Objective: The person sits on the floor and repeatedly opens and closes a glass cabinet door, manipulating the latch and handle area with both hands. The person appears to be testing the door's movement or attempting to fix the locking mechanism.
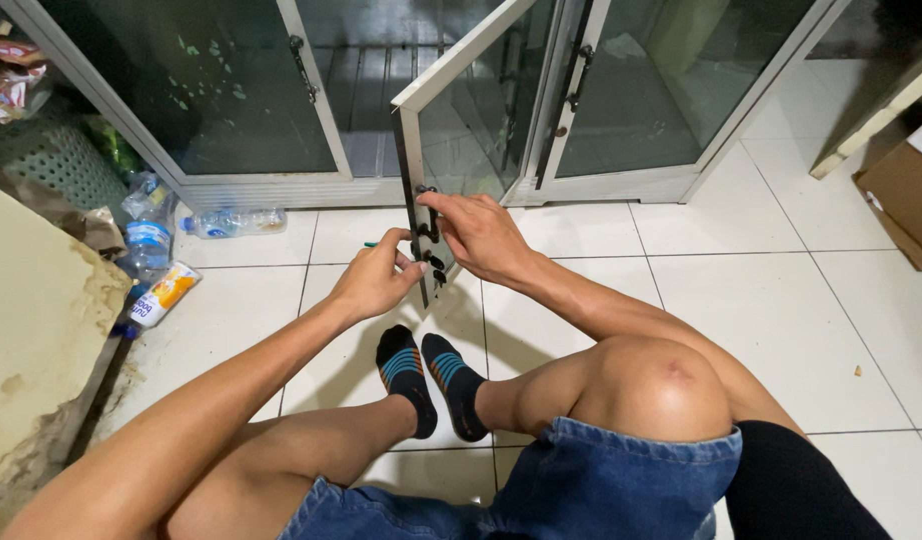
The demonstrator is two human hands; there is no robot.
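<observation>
While the person sits on the white tile floor [741,300], the left hand [373,282] pinches a thin green tool [371,244], fingers together, at the open glass cabinet door [468,130]. Toward three o'clock of it, the right hand [481,235] clamps its fingers on the door's black latch [427,228]. Plastic bottles [231,221] lie at nine o'clock.

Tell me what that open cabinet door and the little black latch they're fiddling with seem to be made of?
The open cabinet door looks like a dark tinted glass pane in a pale metal frame, probably aluminium: the pane reflects and shows the shelves behind. The black latch seems painted metal or plastic; too small to tell. The right hand touches it, and the left hand holds a thin green tool.
</observation>
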